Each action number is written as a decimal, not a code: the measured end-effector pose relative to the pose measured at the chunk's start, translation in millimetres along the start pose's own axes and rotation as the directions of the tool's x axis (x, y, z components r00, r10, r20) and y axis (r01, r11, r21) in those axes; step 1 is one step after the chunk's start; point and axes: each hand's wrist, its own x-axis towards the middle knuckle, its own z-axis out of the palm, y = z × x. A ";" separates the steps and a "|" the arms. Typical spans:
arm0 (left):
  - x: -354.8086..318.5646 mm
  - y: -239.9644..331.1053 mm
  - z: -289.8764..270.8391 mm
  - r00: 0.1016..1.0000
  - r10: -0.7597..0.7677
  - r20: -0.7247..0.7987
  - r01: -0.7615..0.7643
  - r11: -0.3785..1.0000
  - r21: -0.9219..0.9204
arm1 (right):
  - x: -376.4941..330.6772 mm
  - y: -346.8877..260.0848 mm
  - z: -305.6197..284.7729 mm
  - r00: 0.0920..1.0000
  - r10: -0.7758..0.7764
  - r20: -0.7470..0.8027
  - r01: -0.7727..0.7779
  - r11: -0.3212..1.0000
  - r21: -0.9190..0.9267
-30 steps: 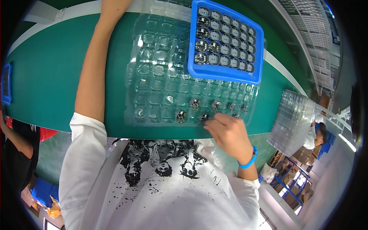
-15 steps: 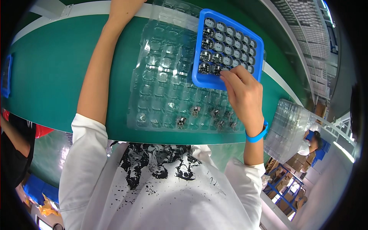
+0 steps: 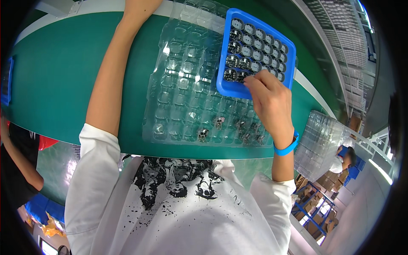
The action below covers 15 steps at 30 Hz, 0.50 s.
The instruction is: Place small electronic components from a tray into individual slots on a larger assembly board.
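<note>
The small round components point(image 3: 248, 53) are dark discs with pale metallic centres, each seated in its own square cell of a bright blue tray point(image 3: 225, 87). The tray lies tilted across the far right corner of a clear plastic blister tray point(image 3: 178, 85), which itself rests on the green work surface point(image 3: 59, 76).

The right hand point(image 3: 270, 100), with a blue wristband point(image 3: 287, 147) on its wrist, reaches over the near edge of the blue tray. Its fingertips point(image 3: 250, 80) are pinched together at the components in the nearest row; whether they actually grip one cannot be told, since the fingers cover the spot.

The left arm stretches across the green surface toward the far edge, and its hand leaves the picture at the top, so its fingers cannot be judged.

Most cells of the blue tray hold a component. The clear blister tray is mostly unfilled: only its nearest rows carry several small dark parts point(image 3: 238, 127), grouped toward the right, just beside the right wrist. A stack of further clear trays point(image 3: 321, 144) stands off the right end of the surface.
</note>
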 end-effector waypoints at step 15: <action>-0.2 2.1 -0.1 1.000 0.020 0.013 -0.020 1.000 0.004 | -39.7 -49.7 -4.9 1.000 0.020 0.021 -0.025 0.959 0.281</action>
